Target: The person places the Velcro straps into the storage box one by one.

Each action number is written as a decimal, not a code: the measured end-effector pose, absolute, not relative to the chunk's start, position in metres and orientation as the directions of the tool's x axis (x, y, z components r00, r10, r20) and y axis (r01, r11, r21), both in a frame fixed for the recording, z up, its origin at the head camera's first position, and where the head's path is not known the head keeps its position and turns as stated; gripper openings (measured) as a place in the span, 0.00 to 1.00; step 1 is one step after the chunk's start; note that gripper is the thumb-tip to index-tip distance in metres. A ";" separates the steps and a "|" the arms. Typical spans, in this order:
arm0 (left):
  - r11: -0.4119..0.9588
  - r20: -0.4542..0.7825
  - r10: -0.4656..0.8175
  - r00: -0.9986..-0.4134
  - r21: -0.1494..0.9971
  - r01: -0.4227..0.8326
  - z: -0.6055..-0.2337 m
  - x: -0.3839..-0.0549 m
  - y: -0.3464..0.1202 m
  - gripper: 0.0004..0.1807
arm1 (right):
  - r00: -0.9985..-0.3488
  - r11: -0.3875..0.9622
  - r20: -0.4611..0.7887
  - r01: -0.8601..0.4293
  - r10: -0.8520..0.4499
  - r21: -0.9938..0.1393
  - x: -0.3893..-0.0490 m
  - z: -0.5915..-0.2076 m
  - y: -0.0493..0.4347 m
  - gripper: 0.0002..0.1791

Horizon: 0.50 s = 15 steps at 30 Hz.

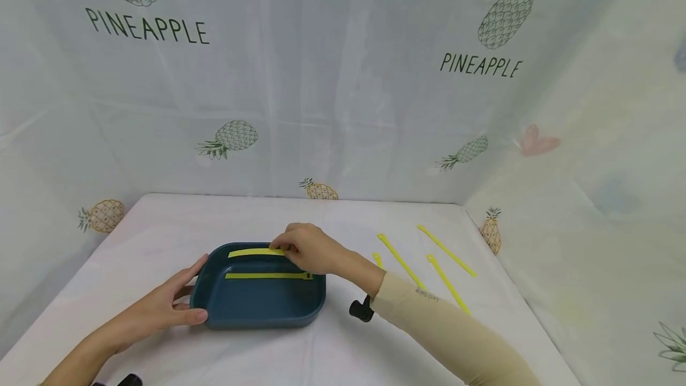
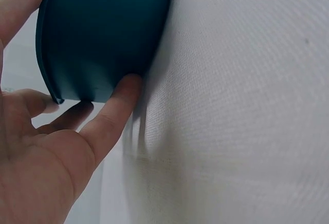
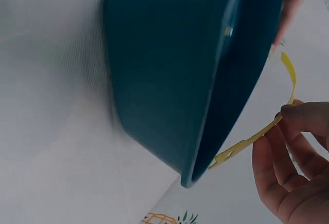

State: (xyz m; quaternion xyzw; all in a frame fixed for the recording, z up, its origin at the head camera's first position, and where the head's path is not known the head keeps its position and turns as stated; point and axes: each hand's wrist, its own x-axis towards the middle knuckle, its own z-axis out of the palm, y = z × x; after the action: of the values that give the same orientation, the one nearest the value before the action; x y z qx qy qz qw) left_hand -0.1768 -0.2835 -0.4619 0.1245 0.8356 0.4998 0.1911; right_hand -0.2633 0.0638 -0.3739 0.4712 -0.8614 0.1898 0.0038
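Nearest, the left-hand grip [image 1: 161, 310] clasps the left end of the blue tray [image 1: 257, 305] between thumb and fingers. The tray sits upright on the worktop [image 1: 348, 350]. One yellow strip [image 1: 265, 276] lies inside it. Above the tray's far side, the right-hand grip [image 1: 311, 249] pinches a second strip [image 1: 252, 251]. Four loose strips [image 1: 446, 280] lie to the right. A pineapple-print sheet [image 1: 332, 94] hangs behind.

In front of you, the white, cloth-covered surface [image 1: 343, 356] carries the dark blue tray [image 1: 257, 305]; to the tray's right, four yellow strips [image 1: 448, 252] lie slanting, one mostly hidden.
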 end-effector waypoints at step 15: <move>0.451 -0.189 0.407 -0.893 0.892 0.016 -0.462 -0.177 -0.286 0.58 | -0.564 0.508 0.134 -0.806 -0.815 -0.304 -0.260 -0.395 0.051 0.15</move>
State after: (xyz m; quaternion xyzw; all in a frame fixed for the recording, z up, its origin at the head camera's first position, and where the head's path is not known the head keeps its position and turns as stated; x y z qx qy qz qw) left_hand -0.1766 -0.2858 -0.4621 0.1277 0.8298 0.5081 0.1923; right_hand -0.2599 0.0512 -0.3949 0.4667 -0.8682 0.1679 -0.0128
